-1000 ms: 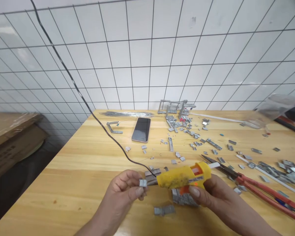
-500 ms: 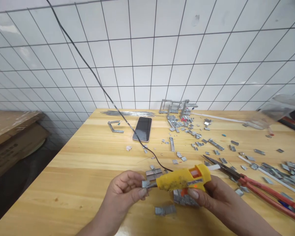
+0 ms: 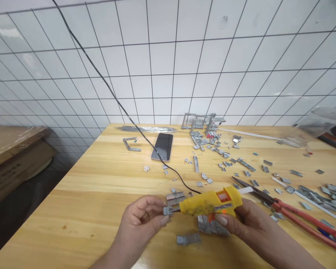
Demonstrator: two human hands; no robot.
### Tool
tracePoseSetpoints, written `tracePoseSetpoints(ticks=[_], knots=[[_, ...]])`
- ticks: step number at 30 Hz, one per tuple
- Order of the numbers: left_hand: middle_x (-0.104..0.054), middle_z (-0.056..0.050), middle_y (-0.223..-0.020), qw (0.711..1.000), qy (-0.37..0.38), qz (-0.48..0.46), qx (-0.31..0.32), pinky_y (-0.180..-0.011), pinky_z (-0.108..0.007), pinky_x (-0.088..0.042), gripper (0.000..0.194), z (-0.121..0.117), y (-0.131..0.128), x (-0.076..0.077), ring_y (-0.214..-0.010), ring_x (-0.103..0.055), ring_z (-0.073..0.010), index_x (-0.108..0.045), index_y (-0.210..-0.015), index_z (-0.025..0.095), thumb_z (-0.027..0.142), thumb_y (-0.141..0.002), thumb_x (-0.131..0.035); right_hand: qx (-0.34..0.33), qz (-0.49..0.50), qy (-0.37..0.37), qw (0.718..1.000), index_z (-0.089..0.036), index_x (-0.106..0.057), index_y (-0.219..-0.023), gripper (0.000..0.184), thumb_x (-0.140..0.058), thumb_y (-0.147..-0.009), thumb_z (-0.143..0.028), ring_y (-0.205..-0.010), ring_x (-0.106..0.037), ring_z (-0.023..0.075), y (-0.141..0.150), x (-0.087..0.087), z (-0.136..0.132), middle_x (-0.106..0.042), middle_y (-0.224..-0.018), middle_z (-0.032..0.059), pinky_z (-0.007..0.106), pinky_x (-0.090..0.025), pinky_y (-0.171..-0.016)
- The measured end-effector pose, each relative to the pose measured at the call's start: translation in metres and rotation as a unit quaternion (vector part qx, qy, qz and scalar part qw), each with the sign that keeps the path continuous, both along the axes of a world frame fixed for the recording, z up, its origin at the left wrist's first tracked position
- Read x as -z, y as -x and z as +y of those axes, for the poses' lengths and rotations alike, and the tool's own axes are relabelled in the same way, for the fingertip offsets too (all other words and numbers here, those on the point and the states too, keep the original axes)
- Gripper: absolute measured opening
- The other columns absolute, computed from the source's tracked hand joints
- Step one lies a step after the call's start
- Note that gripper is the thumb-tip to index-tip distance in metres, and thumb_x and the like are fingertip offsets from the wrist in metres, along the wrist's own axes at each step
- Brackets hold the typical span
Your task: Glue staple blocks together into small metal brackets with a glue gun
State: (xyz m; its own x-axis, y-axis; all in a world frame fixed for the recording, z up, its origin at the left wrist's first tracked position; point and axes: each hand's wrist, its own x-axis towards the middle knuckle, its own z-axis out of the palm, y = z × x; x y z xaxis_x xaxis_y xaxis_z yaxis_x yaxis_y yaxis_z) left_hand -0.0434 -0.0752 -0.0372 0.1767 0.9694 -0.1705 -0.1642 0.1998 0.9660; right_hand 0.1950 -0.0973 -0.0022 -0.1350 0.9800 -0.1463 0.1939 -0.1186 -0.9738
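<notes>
My right hand (image 3: 242,224) grips a yellow hot glue gun (image 3: 203,204) with an orange trigger and a white glue stick out of its back end. Its nozzle points left, at a small grey metal piece (image 3: 167,211). My left hand (image 3: 145,218) pinches that piece between thumb and fingers. Nozzle and piece are at or almost at contact; I cannot tell which. Just behind them a flat grey strip piece (image 3: 176,198) lies on the table. Below the gun sits a grey block of pieces (image 3: 211,226), partly hidden, with another strip piece (image 3: 188,239) to its left.
The gun's black cord (image 3: 120,106) runs up left across a phone (image 3: 162,147). Red-handled pliers (image 3: 294,216) lie at right among scattered metal pieces (image 3: 245,164). Small grey frames (image 3: 194,120) and thin wires (image 3: 147,129) are at the back, a clear plastic container (image 3: 310,125) far right.
The glue gun and the small piece have shifted slightly right. My left fingers have turned a little with the piece, and both hands keep their hold.
</notes>
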Motion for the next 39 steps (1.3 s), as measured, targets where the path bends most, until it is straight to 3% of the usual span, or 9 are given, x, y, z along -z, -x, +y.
tracePoseSetpoints(ticks=[5, 10, 16, 21, 26, 34, 39], knots=[[-0.071, -0.005, -0.069, 0.998, -0.033, 0.043, 0.024, -0.062, -0.026, -0.051, 0.018, 0.002, 0.001, 0.003, -0.064, -0.063, -0.017, -0.071, -0.074, 0.016, 0.024, -0.062, -0.082, 0.004, -0.039, -0.03, 0.999, -0.024, -0.077, -0.096, 0.034, -0.072, -0.074, -0.05, -0.087, -0.069, 0.0306, -0.015, 0.001, 0.001, -0.076, -0.094, 0.0078, 0.04, -0.056, -0.08], [-0.065, -0.005, -0.072, 0.976, -0.126, 0.151, 0.091, -0.063, -0.026, -0.047, 0.005, 0.007, 0.004, 0.009, -0.066, -0.058, -0.0164, -0.072, -0.074, 0.015, 0.019, -0.07, -0.073, -0.041, -0.072, -0.014, 0.996, -0.024, -0.074, -0.104, 0.035, -0.074, -0.074, -0.041, -0.089, -0.068, 0.0314, -0.034, 0.007, 0.002, -0.076, -0.098, 0.0062, 0.042, -0.056, -0.082], [-0.056, -0.002, -0.069, 0.917, -0.192, 0.31, 0.162, -0.058, -0.024, -0.041, 0.006, 0.008, 0.009, 0.013, -0.065, -0.053, -0.0156, -0.069, -0.074, 0.018, 0.014, -0.075, -0.065, -0.053, -0.147, -0.002, 0.988, -0.025, -0.077, -0.086, 0.019, -0.077, -0.07, -0.036, -0.077, -0.07, 0.0273, -0.033, 0.004, 0.003, -0.076, -0.082, 0.0023, 0.031, -0.058, -0.066], [-0.06, -0.003, -0.077, 0.852, -0.249, 0.411, 0.209, -0.062, -0.024, -0.041, 0.016, 0.005, 0.011, 0.007, -0.074, -0.056, -0.0177, -0.067, -0.082, 0.02, 0.008, -0.078, -0.056, -0.115, -0.113, 0.029, 0.986, -0.029, -0.077, -0.09, 0.016, -0.07, -0.076, -0.033, -0.079, -0.069, 0.0276, -0.026, 0.001, 0.004, -0.076, -0.083, 0.0004, 0.033, -0.057, -0.072], [-0.061, -0.004, -0.088, 0.835, -0.242, 0.439, 0.228, -0.061, -0.025, -0.042, 0.025, 0.003, 0.013, 0.002, -0.077, -0.057, -0.0193, -0.066, -0.096, 0.022, 0.01, -0.076, -0.056, -0.133, -0.106, 0.037, 0.985, -0.03, -0.077, -0.097, 0.022, -0.069, -0.076, -0.029, -0.085, -0.068, 0.0302, -0.024, 0.006, 0.002, -0.076, -0.09, 0.001, 0.039, -0.055, -0.08], [-0.055, -0.002, -0.074, 0.807, -0.28, 0.465, 0.232, -0.058, -0.024, -0.037, 0.011, 0.003, 0.013, 0.005, -0.069, -0.053, -0.0176, -0.058, -0.079, 0.02, 0.011, -0.082, -0.053, -0.06, -0.101, -0.009, 0.993, -0.029, -0.078, -0.074, 0.011, -0.073, -0.067, -0.023, -0.058, -0.066, 0.0245, -0.018, 0.018, -0.003, -0.072, -0.06, -0.0015, 0.032, -0.054, -0.058], [-0.053, -0.001, -0.075, 0.801, -0.291, 0.466, 0.237, -0.058, -0.024, -0.035, 0.012, 0.003, 0.012, 0.005, -0.068, -0.052, -0.0164, -0.054, -0.077, 0.019, 0.008, -0.082, -0.051, -0.09, -0.132, -0.013, 0.987, -0.03, -0.075, -0.093, 0.026, -0.068, -0.071, -0.019, -0.066, -0.067, 0.0238, -0.019, 0.028, -0.004, -0.075, -0.078, -0.0016, 0.031, -0.054, -0.061]])
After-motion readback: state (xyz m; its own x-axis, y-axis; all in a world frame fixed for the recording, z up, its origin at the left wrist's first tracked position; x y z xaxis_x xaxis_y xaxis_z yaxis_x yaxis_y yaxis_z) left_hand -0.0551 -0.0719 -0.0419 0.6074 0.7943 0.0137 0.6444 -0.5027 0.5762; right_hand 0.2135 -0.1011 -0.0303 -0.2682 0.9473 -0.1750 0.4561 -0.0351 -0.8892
